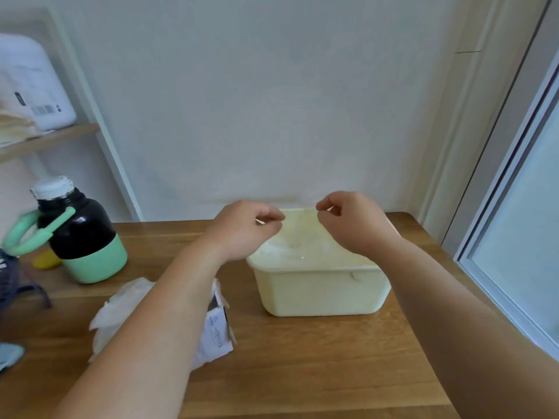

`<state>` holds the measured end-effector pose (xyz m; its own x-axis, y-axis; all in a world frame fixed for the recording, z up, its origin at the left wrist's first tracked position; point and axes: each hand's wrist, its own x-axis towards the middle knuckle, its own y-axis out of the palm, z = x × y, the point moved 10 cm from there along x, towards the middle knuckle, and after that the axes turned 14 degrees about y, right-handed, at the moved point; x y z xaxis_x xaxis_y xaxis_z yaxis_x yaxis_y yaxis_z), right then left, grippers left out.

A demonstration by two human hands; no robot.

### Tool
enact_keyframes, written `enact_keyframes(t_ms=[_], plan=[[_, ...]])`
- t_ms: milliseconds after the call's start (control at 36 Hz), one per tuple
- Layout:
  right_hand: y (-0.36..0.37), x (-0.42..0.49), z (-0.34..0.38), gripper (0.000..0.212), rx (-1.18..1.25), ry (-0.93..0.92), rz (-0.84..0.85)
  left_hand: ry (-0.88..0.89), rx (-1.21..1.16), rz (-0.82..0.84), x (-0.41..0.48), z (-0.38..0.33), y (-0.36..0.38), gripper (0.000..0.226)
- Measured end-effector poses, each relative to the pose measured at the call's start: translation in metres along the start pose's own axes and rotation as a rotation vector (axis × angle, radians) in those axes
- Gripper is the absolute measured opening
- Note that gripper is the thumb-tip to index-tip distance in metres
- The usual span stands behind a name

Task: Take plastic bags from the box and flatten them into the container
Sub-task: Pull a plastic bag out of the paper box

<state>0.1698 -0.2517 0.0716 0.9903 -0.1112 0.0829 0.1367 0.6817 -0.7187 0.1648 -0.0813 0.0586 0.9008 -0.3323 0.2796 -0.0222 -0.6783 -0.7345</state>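
The left hand (245,228) and the right hand (354,222) each pinched a top corner of the thin plastic bag (299,237) over the cream container (320,291), with the box (216,334) at its 8 o'clock, and the slippery bag could crumple if one pinch slipped.

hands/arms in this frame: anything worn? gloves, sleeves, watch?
Nothing worn that shows. The left hand and right hand are bare: no gloves, rings or watch. The left forearm and right forearm are uncovered to the frame edge; no sleeve in view.
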Motion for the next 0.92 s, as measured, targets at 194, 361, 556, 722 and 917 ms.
enact_keyframes(t_ms=[194, 361, 556, 722, 917], plan=[[0.045, -0.031, 0.045, 0.017, 0.139, -0.099, 0.045, -0.037, 0.052, -0.106, -0.059, 0.014, -0.049, 0.017], [0.102, -0.059, 0.078, 0.013, 0.136, -0.196, 0.205, -0.142, 0.167, -0.045, -0.104, 0.045, -0.071, 0.03], [0.16, -0.077, 0.085, 0.024, 0.039, -0.168, 0.418, -0.225, 0.311, 0.14, -0.133, 0.071, -0.058, 0.031], [0.168, -0.079, 0.089, 0.033, -0.022, -0.178, 0.438, -0.247, 0.438, 0.107, -0.136, 0.077, -0.07, 0.023], [0.169, -0.083, 0.092, 0.034, -0.048, -0.2, 0.464, -0.151, 0.373, 0.001, -0.126, 0.066, -0.075, 0.013]])
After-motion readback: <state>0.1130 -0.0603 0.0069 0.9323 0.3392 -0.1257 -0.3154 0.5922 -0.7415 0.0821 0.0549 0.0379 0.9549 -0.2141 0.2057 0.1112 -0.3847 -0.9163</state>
